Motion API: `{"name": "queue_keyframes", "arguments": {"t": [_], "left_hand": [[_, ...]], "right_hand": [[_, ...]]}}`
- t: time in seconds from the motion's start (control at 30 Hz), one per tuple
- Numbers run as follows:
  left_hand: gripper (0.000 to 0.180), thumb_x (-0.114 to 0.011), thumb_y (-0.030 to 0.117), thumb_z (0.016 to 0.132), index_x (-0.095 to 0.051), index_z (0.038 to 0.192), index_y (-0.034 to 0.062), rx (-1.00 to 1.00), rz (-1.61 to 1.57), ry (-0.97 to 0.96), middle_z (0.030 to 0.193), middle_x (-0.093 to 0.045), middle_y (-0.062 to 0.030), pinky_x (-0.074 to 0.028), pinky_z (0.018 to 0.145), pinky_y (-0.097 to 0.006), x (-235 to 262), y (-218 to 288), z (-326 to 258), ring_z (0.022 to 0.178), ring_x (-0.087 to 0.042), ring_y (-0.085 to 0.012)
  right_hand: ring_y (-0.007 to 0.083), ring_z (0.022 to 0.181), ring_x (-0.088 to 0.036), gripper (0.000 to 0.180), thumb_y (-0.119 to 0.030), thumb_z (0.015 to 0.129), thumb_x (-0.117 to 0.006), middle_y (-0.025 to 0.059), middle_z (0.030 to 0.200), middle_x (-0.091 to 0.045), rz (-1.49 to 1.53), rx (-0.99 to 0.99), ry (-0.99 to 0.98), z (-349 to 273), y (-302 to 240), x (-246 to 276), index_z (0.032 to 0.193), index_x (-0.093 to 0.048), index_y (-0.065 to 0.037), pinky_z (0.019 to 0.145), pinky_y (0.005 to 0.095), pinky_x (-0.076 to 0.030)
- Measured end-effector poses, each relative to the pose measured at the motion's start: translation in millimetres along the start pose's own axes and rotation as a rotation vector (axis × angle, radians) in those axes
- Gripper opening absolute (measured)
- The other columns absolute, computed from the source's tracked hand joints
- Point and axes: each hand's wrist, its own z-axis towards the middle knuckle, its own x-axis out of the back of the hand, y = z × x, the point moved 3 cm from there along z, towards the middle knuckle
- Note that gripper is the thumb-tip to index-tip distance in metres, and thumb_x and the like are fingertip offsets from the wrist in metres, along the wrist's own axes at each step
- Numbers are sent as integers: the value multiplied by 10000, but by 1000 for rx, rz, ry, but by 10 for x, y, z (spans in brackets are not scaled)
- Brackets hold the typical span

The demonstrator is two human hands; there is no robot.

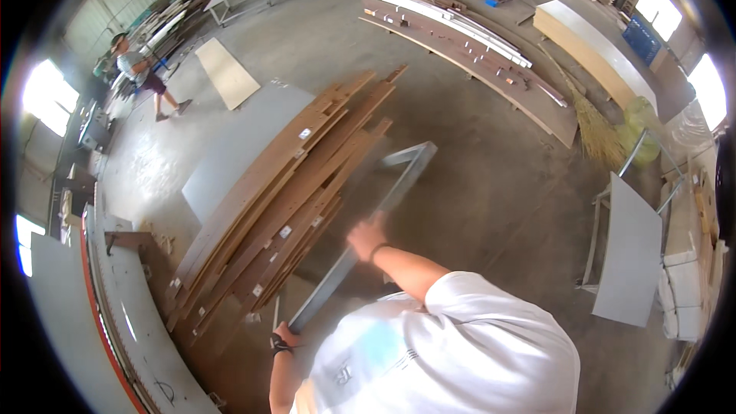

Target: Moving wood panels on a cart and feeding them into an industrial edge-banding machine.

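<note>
A long grey metal frame with a bent far end slants across in front of me, alongside the stack of brown boards. Around its middle, my right hand is closed, slightly blurred. My left hand grips the near end, its fingers partly hidden. To the left of the frame lie the long brown wooden boards, piled unevenly, with small white labels on several of them. The frame's far corner stands out to the right, past the boards' ends.
A grey sheet and a pale board lie beyond the pile. Farther left walks another person. At right are a grey-topped table, a straw broom and brown panels with white strips. A long machine bed runs along the left.
</note>
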Motion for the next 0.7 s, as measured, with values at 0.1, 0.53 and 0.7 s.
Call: {"name": "queue_keyframes", "arguments": {"t": [0.1, 0.53, 0.7], "left_hand": [[483, -804, 375, 769, -702, 1146, 90, -21, -44, 76, 1134, -767, -213, -582, 954, -518, -540, 247, -848, 1124, -722, -422], [310, -770, 279, 777, -710, 1039, 125, -211, -99, 183, 1050, -765, -106, -583, 847, -489, -1270, 732, -4190, 1031, -734, -345], [316, -774, 270, 771, -721, 1044, 119, -213, -116, 198, 1068, -765, -110, -591, 863, -485, -1533, 409, -5413, 1043, -734, -351]], "right_hand": [[235, 1258, -618, 282, -190, 889, -696, 10, 1180, -730, 53, 48, 86, -858, 238, -437, 1157, -770, -239, 1144, 913, -185], [207, 1283, -611, 356, -242, 754, -824, -44, 1206, -748, 71, -40, 197, -4479, 160, -739, 1107, -786, -242, 1219, 776, -252], [221, 1292, -623, 477, -264, 694, -899, -20, 1248, -740, 12, -39, -32, -5559, -335, -855, 1153, -773, -236, 1287, 690, -220]]}}
